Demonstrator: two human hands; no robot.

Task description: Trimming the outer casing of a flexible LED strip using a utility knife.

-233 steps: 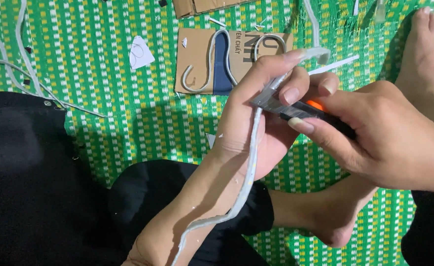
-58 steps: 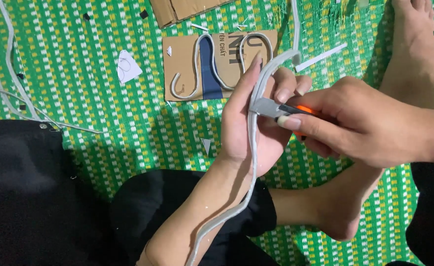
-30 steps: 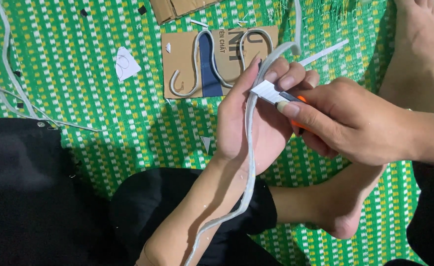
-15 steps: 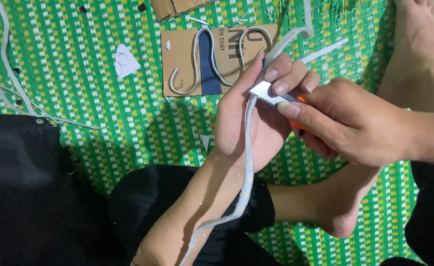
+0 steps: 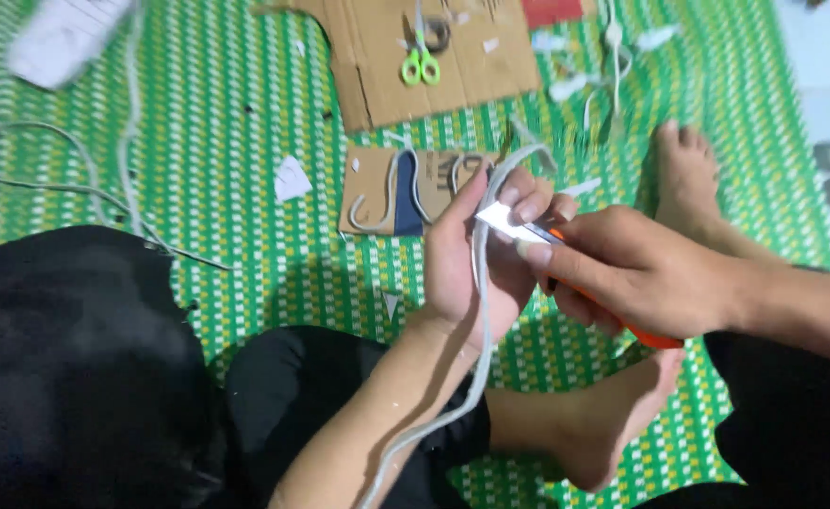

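My left hand (image 5: 476, 259) is raised palm-up and grips a long grey flat cable (image 5: 481, 283) that runs across the palm and hangs down along my forearm. My right hand (image 5: 622, 269) holds an orange-handled utility knife (image 5: 622, 325). Its metal blade (image 5: 507, 220) lies against the cable at my left fingertips. The hands touch each other over the green and white woven mat (image 5: 227, 141).
A small cardboard piece (image 5: 406, 188) with curved cable bits lies just beyond my hands. Farther off lie a large cardboard sheet (image 5: 434, 57) with green-handled scissors (image 5: 421, 62), white scraps (image 5: 291, 179), loose grey cables (image 5: 76, 188) at left, and my bare feet (image 5: 688, 174).
The camera view has pulled back and tilted up, showing the far cardboard and scissors. My hands keep the same grip; the blade stays at the cable near my left fingertips.
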